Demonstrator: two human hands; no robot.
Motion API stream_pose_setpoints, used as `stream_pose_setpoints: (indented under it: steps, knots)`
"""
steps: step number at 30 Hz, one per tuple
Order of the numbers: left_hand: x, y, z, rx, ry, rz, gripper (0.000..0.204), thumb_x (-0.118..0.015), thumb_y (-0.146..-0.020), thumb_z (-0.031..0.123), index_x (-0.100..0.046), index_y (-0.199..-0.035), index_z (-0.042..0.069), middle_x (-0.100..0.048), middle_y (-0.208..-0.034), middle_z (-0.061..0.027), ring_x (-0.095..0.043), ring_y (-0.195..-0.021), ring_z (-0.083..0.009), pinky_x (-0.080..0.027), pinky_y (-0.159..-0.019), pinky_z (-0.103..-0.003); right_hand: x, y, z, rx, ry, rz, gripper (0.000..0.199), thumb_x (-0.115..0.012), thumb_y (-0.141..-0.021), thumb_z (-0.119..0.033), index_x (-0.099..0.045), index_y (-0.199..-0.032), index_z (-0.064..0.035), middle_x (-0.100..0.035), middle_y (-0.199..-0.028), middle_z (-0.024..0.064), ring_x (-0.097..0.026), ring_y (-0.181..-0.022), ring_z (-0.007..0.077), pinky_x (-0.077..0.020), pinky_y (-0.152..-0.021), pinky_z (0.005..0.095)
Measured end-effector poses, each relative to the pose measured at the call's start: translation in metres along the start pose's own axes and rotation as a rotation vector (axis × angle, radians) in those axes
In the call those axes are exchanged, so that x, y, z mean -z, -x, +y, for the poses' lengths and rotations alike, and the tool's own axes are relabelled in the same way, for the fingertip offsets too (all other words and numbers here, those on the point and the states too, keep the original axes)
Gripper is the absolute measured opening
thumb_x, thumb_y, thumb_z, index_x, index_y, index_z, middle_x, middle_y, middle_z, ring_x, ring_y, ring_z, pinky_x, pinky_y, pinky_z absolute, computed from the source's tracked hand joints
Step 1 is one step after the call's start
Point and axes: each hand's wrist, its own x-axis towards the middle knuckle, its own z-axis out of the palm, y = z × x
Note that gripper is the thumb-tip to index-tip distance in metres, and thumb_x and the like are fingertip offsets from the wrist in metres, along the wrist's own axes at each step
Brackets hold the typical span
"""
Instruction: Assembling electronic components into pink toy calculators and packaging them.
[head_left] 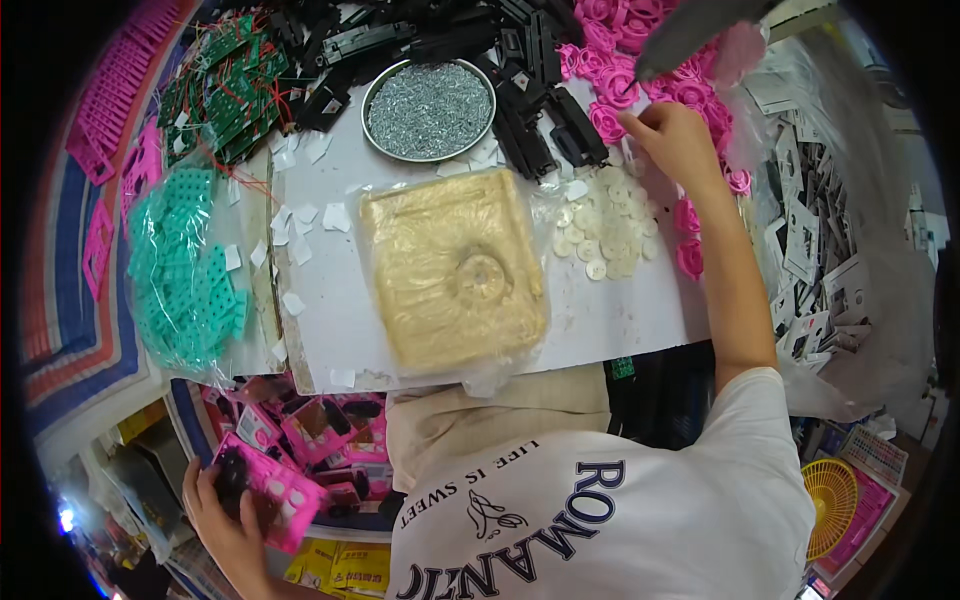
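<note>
Pink assembled piece (268,487) sits gripped in the left hand (222,520) near-left below the tabletop (620,310); right hand (672,140) pinches among far-right pink wheels (607,122).

Right hand (672,140): fingertips buried among pink discs (610,120), grip unclear. Left hand (225,510): palm hidden behind pink housing (275,490). Tray (372,105) contents too small to identify.

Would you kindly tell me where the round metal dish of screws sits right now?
In the head view, the round metal dish of screws sits at the table's far edge, centre, just behind the yellowish plastic-wrapped block, with black plastic parts to its right.
</note>
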Motion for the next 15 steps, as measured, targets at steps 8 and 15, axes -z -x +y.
stream_pose_setpoints:
  steps: [8,15]
  knots:
    - [-0.07,-0.041,0.081,-0.449,0.408,-0.095,0.04,-0.082,-0.073,0.006,-0.067,-0.11,0.004,-0.07,-0.111,-0.0129,-0.067,-0.096,-0.0335,-0.052,-0.086,-0.046,0.018,0.048,-0.017,0.113,0.015,0.254,0.022,-0.071,-0.093,-0.022,-0.073,-0.095,0.0003,-0.07,-0.076,0.0171,-0.069,-0.067,0.0284,-0.0513,-0.064,0.0382]
    - [-0.13,-0.107,0.165,-0.834,0.607,0.018,0.051,-0.082,-0.076,0.019,-0.064,-0.121,0.001,-0.063,-0.126,-0.0153,-0.06,-0.113,-0.0366,-0.047,-0.096,-0.05,-0.028,0.108,-0.14,0.745,-0.086,-0.034,0.013,-0.075,-0.086,-0.015,-0.066,-0.088,-0.0067,-0.067,-0.075,0.009,-0.068,-0.065,0.0261,-0.0534,-0.059,0.0377]
